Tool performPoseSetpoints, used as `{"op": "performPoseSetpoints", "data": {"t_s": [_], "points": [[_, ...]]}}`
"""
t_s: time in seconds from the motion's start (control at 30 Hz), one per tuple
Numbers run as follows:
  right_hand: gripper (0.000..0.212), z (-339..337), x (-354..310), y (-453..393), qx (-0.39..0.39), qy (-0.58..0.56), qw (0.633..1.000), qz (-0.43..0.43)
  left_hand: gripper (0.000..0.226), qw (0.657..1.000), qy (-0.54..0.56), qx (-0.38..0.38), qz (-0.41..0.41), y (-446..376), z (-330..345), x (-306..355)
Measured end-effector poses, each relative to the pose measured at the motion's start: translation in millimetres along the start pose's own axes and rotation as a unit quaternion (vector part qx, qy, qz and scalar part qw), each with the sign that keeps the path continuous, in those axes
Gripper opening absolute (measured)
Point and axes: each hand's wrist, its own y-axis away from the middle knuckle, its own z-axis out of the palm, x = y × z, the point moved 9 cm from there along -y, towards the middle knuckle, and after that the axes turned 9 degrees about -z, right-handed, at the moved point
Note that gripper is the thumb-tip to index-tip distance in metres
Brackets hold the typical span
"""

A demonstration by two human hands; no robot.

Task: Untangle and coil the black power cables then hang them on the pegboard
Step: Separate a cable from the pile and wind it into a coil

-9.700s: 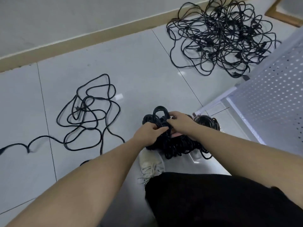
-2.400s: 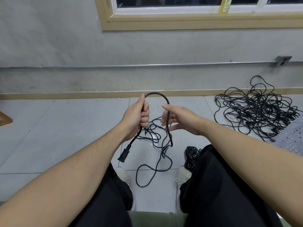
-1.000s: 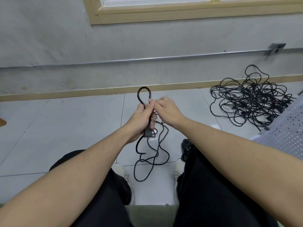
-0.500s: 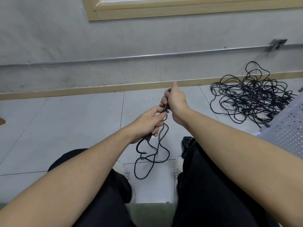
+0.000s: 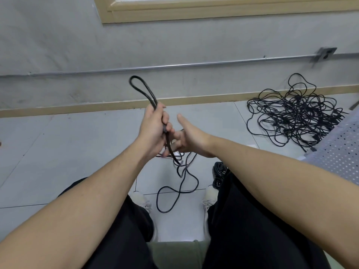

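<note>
My left hand point(image 5: 153, 131) is closed around a black power cable point(image 5: 142, 90), whose narrow loop sticks up above the fist. The rest of that cable hangs down and trails in loose curls on the floor between my feet point(image 5: 178, 191). My right hand point(image 5: 189, 136) sits just right of the left, thumb up, its fingers curled around the hanging cable below the left fist. A big tangled heap of black cables point(image 5: 295, 115) lies on the tiles at the right. A coiled bundle point(image 5: 219, 173) peeks out beside my right knee. The white pegboard point(image 5: 338, 150) lies at the right edge.
I sit over a grey tiled floor with my black-trousered legs and white shoes point(image 5: 142, 200) below. A grey wall with a metal conduit point(image 5: 174, 66) and a wooden skirting board runs across the back. A window frame is at the top.
The left hand has risen and now holds a taller loop above the fist. The right hand has dropped from above the left to beside and below it, sliding down the cable.
</note>
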Motion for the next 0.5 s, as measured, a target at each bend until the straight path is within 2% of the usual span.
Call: {"op": "performPoseSetpoints", "data": {"t_s": [0.03,0.1,0.17,0.27,0.37,0.43,0.5], "points": [[0.093,9.9,5.7,1.3,-0.037,0.025,0.999,0.018,0.018,1.0,0.011,0.025,0.006,-2.2,-8.5,4.1],[0.088,18.4,7.8,5.4,-0.063,0.069,0.995,0.019,0.017,0.998,0.022,0.063,0.015,-6.0,-23.1,8.5],[0.072,14.2,3.5,8.3,-0.059,0.157,0.986,-0.002,0.016,0.995,0.023,0.096,0.018,-9.0,-36.8,8.5],[0.05,-8.2,-3.3,10.2,-0.019,0.297,0.955,-0.023,0.016,0.983,-0.043,0.179,0.018,-10.3,-59.7,5.7],[0.041,-23.5,-6.4,10.3,-0.002,0.411,0.912,-0.022,0.015,0.96,-0.11,0.253,0.037,-10.9,-77.4,9.0],[0.039,-26.1,-4.1,11.3,0.001,0.416,0.909,-0.015,0.016,0.937,-0.205,0.264,0.098,-11.4,-76.4,22.8],[0.037,-31.2,-5.9,14.3,0.025,0.364,0.931,-0.029,0.02,0.901,-0.331,0.251,0.128,-10.8,-69.5,29.2]]}}
